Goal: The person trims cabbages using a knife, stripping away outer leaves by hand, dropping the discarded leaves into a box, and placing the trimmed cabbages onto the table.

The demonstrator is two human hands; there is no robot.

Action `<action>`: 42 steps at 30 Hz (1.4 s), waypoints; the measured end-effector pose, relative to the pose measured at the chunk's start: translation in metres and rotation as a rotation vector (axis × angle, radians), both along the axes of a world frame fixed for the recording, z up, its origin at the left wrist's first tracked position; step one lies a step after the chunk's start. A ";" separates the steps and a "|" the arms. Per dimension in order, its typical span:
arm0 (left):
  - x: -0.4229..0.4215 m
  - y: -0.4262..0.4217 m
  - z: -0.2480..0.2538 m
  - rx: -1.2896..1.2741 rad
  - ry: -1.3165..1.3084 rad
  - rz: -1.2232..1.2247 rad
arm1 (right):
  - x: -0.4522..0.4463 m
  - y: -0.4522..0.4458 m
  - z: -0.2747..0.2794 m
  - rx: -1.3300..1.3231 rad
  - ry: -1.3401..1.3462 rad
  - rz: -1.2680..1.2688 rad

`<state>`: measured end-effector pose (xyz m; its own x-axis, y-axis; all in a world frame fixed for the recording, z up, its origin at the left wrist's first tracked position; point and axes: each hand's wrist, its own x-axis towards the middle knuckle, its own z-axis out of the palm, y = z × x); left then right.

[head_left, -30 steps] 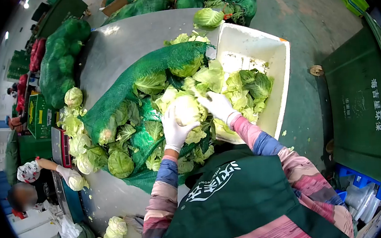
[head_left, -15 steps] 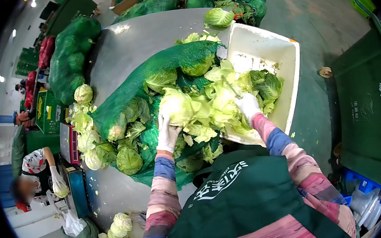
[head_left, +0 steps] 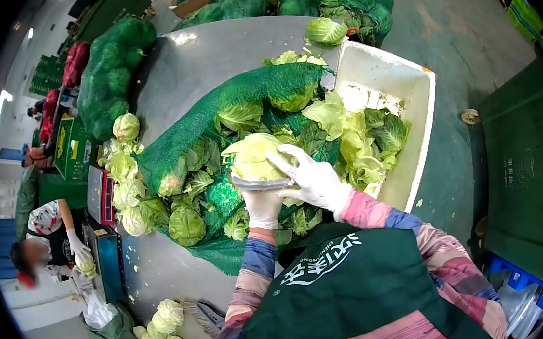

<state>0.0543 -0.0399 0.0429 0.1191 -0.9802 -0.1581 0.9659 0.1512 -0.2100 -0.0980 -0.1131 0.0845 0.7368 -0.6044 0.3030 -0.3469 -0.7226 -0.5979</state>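
Note:
My gloved left hand [head_left: 262, 207] cups a pale green cabbage [head_left: 252, 155] from below, its fingers mostly hidden behind the cabbage and a blade. My gloved right hand [head_left: 315, 179] grips a knife [head_left: 263, 184], its grey blade lying across the near side of the cabbage; the handle is hidden in my palm. Fingers of that hand also rest on the cabbage's right side. Beneath both hands spreads a green mesh sack [head_left: 198, 118] with several cabbages in and around it. Loose outer leaves [head_left: 358, 154] lie in a white foam box [head_left: 419, 129] on the right.
Trimmed cabbages stand along the left of the metal table [head_left: 220, 40] and in a pile [head_left: 163, 337] near its front. A red-framed scale [head_left: 99, 196] is beside them. Another person [head_left: 49, 236] works at left. Full mesh sacks [head_left: 360, 4] lie beyond; a green bin [head_left: 521, 152] stands right.
My right hand has come left from the foam box to the cabbage, bringing the knife against it. Leaves beside the cabbage have gone into the box. The other person's hand has moved slightly.

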 end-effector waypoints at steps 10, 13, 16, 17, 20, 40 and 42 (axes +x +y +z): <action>0.011 0.040 0.014 0.220 -0.369 -0.147 | -0.051 -0.098 -0.021 0.204 0.027 -0.684; 0.007 0.041 0.007 0.144 -0.386 -0.160 | -0.041 -0.079 -0.017 0.402 -0.019 -0.381; 0.003 0.034 0.003 0.155 -0.613 -0.163 | -0.011 -0.039 0.006 1.045 -0.178 -0.032; 0.001 0.032 0.003 0.160 -0.871 -0.178 | -0.006 -0.031 0.015 1.045 -0.175 -0.018; 0.014 0.033 -0.004 0.001 -0.700 -0.169 | 0.004 -0.017 -0.015 0.869 -0.390 -0.038; 0.013 0.030 -0.014 0.309 -0.650 -0.381 | 0.009 -0.030 0.036 0.624 -0.141 -0.008; 0.011 0.037 -0.004 0.163 -0.748 -0.394 | -0.021 -0.027 0.073 1.371 -0.015 0.126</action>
